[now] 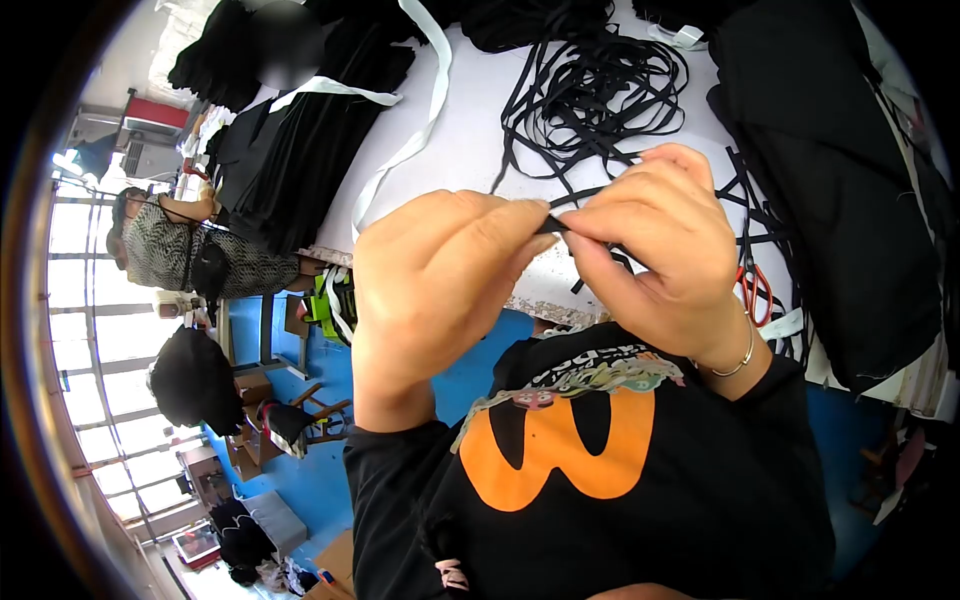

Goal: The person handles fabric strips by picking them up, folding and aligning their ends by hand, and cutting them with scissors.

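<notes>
Close together in front of my chest, my left hand [440, 265] and my right hand [665, 245] pinch a narrow black fabric strip [552, 224] between thumbs and fingertips. Parts of the strip are hidden behind the fingers. Just beyond the hands, a tangled heap of black strips [600, 95] lies on the white table [455, 150], with strands running down toward my fingers. More cut black strips lie to the right of my right hand. Beside my right wrist are scissors with red handles [757, 295], partly covered by strips.
Stacked black fabric pieces [300, 150] lie at the left of the table, with a white ribbon [435, 90] alongside. A large black fabric pile [830, 180] covers the right side. Another person [190, 245] sits at the far left. Cardboard boxes [255, 425] stand on the blue floor.
</notes>
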The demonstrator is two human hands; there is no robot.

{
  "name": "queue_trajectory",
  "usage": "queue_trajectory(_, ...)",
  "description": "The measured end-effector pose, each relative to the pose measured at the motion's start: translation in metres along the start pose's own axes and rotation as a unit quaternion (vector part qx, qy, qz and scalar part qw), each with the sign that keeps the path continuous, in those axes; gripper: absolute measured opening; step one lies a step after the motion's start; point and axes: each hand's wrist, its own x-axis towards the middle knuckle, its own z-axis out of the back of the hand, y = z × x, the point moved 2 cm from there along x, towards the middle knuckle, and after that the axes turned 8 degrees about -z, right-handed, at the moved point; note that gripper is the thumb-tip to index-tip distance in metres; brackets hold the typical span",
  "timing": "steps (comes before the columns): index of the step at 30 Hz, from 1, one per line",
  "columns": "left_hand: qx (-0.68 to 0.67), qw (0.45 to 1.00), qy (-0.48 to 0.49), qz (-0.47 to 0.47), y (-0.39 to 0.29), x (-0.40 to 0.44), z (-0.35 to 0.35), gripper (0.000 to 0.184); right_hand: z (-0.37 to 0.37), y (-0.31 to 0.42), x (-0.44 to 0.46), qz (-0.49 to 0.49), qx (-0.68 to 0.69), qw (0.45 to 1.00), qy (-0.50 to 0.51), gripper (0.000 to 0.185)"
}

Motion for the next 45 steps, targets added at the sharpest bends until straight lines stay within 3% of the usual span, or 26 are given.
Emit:
queue_trajectory(2,-0.039,0.998,-0.020,0.047,-0.001,-0.003,0.000,0.022,0.003,-0.001,0.000,-0.013,0.023,1.000,0.000,0.017)
queue_trajectory(5,-0.254,0.945,-0.057,0.200,0.001,-0.018,-0.007,0.028,0.004,-0.004,-0.003,-0.019,0.025,0.999,-0.032,0.015)
queue_trajectory(6,-0.255,0.944,-0.060,0.203,-0.002,-0.020,-0.011,0.028,0.005,-0.006,-0.004,-0.018,0.025,0.999,-0.028,0.015)
queue_trajectory(9,-0.482,0.802,-0.061,0.347,-0.004,-0.030,-0.028,0.031,0.005,-0.009,-0.005,-0.016,0.043,0.999,-0.028,0.015)
queue_trajectory(10,-0.483,0.800,-0.067,0.350,-0.005,-0.030,-0.030,0.031,0.004,-0.011,-0.004,-0.010,0.038,0.998,-0.041,0.016)
queue_trajectory(13,-0.629,0.672,-0.112,0.374,-0.008,-0.027,-0.041,0.015,0.001,-0.013,-0.006,-0.001,0.030,0.998,-0.053,0.019)
queue_trajectory(16,-0.608,0.705,-0.141,0.337,-0.008,-0.027,-0.048,0.020,-0.001,-0.014,-0.008,0.004,0.027,0.998,-0.060,0.021)
queue_trajectory(20,-0.638,0.669,-0.179,0.337,-0.013,-0.026,-0.053,0.016,-0.003,-0.014,-0.010,0.012,0.018,0.997,-0.068,0.026)
queue_trajectory(21,-0.658,0.629,-0.186,0.371,-0.016,-0.023,-0.050,0.012,-0.004,-0.015,-0.011,0.014,0.016,0.997,-0.072,0.027)
queue_trajectory(25,-0.646,0.656,-0.220,0.322,-0.016,-0.023,-0.055,0.012,-0.006,-0.014,-0.015,0.013,-0.003,0.996,-0.083,0.032)
queue_trajectory(33,-0.641,0.625,-0.242,0.376,-0.016,-0.026,-0.051,0.012,-0.010,-0.009,-0.015,0.013,-0.013,0.997,-0.079,0.034)
queue_trajectory(45,-0.674,0.579,-0.261,0.376,-0.015,-0.029,-0.053,0.012,-0.015,-0.010,-0.012,0.034,0.023,0.997,-0.063,0.033)
